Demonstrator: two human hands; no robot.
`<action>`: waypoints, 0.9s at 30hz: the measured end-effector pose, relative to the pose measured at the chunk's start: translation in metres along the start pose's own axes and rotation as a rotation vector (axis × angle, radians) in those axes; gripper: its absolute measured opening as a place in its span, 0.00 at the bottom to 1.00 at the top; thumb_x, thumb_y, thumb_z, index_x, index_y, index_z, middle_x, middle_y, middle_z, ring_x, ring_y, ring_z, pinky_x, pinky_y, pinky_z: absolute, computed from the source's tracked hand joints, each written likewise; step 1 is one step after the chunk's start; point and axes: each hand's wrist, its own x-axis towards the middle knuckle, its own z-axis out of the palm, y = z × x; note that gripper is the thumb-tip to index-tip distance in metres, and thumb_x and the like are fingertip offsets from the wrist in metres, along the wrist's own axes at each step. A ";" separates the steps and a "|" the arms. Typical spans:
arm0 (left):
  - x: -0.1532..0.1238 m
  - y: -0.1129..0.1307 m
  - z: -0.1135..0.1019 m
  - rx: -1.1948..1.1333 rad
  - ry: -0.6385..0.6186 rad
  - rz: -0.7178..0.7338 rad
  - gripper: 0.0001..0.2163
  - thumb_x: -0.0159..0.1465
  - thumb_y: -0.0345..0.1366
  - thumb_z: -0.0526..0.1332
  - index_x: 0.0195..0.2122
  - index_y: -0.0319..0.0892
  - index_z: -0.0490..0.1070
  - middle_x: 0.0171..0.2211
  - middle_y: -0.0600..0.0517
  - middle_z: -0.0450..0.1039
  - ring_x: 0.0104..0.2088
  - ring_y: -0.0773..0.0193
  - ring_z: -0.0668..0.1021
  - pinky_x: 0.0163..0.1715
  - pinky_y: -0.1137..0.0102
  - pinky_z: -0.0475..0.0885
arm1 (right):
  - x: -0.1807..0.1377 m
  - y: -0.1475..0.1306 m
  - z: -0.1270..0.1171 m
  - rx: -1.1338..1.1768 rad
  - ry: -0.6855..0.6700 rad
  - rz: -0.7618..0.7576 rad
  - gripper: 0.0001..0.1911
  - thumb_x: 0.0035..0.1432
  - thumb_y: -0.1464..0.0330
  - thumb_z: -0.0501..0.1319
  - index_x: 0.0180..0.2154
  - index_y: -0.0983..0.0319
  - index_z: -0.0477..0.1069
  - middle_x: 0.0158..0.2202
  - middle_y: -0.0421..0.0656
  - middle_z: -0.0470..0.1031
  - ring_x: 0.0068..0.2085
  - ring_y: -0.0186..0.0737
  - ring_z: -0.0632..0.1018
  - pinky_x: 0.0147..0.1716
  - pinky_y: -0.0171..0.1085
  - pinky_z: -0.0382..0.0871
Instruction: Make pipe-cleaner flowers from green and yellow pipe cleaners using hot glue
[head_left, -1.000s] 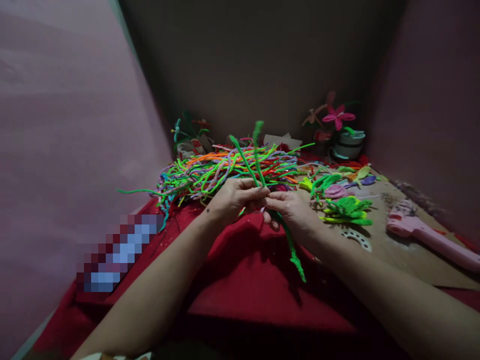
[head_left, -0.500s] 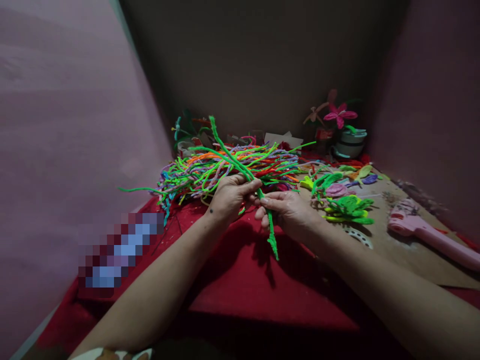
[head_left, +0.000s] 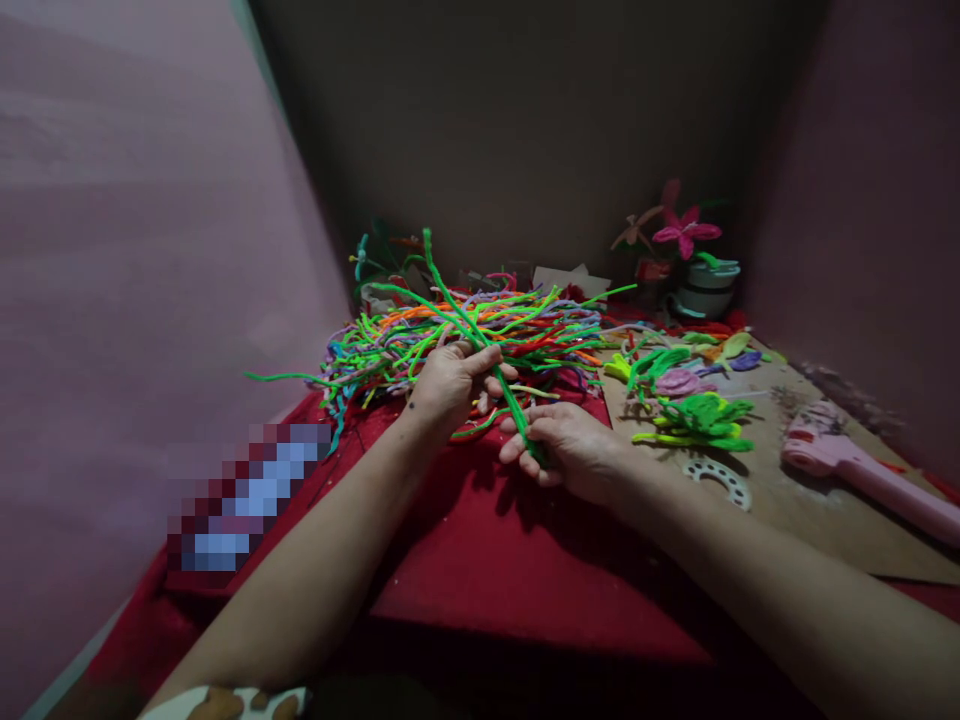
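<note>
My left hand [head_left: 450, 380] and my right hand [head_left: 562, 448] both pinch a pair of green pipe cleaners [head_left: 469, 325]. The stems run up and to the left from my right hand, through my left fingers, and stick up over a big heap of coloured pipe cleaners [head_left: 465, 335]. My right hand is closed round their lower end, low over the red cloth [head_left: 517, 560]. My left hand grips them higher up, at the front edge of the heap.
A brown board [head_left: 795, 500] on the right carries green pipe-cleaner leaves [head_left: 697, 415], small flower pieces, a white curved stencil [head_left: 716, 478] and a pink glue gun [head_left: 862, 470]. A pot with a pink flower [head_left: 686, 232] stands at the back right. Walls close in on three sides.
The lower tail of the green stems, which hung out below my right hand, is now gathered into it. My right hand has dropped toward the cloth, and the stems lean further left.
</note>
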 end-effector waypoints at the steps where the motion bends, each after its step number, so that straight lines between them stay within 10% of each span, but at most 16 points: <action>1: 0.000 0.002 0.000 0.019 0.010 0.014 0.09 0.54 0.35 0.62 0.22 0.35 0.66 0.18 0.50 0.73 0.09 0.73 0.65 0.06 0.77 0.58 | 0.000 0.000 0.001 -0.004 0.021 0.014 0.12 0.44 0.80 0.50 0.33 0.66 0.65 0.20 0.42 0.72 0.12 0.27 0.63 0.09 0.26 0.47; 10: -0.006 0.011 0.001 0.288 0.305 0.162 0.11 0.55 0.36 0.62 0.20 0.39 0.61 0.09 0.60 0.62 0.08 0.77 0.62 0.09 0.81 0.55 | -0.002 0.006 0.009 0.009 0.070 -0.127 0.05 0.54 0.73 0.51 0.32 0.65 0.65 0.12 0.31 0.60 0.10 0.24 0.56 0.10 0.28 0.55; 16: 0.001 0.007 -0.008 0.120 0.154 0.107 0.11 0.53 0.39 0.63 0.23 0.39 0.63 0.13 0.56 0.68 0.08 0.74 0.64 0.07 0.78 0.55 | 0.000 0.005 0.006 0.029 -0.034 -0.123 0.05 0.52 0.76 0.50 0.31 0.64 0.63 0.17 0.42 0.73 0.17 0.35 0.73 0.22 0.35 0.69; 27: -0.005 0.013 -0.006 0.205 0.210 0.031 0.13 0.51 0.38 0.64 0.19 0.40 0.61 0.09 0.59 0.61 0.07 0.75 0.60 0.07 0.79 0.52 | 0.005 0.010 -0.006 -0.158 -0.007 -0.246 0.03 0.43 0.74 0.60 0.25 0.66 0.73 0.17 0.36 0.68 0.18 0.27 0.65 0.20 0.30 0.59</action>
